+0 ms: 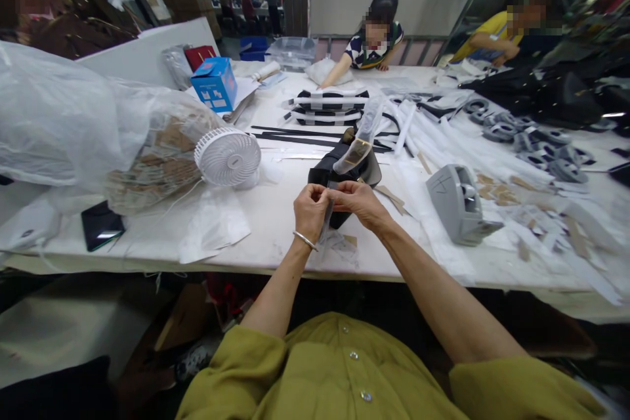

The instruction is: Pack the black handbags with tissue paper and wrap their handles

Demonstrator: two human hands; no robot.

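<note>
A black bag [322, 163] lies on the white table in front of me, with a clear plastic-wrapped piece [355, 156] with a gold-coloured clasp across its top. At its near end, my left hand [312, 209], with a silver bangle at the wrist, pinches the clear plastic wrap [325, 222]. Close against it, my right hand [358, 203] has its thumb and fingers pressed together on the same wrap. The two hands' fingertips almost touch. Part of the bag is hidden behind my hands.
A white fan [229, 157] and a phone [102, 224] are left, near a blue box [214, 84]. A grey tape dispenser [455, 203] stands right. Wrapped straps [329, 101] lie beyond the bag. A person [377, 36] reaches across the far side; another [497, 36] is far right.
</note>
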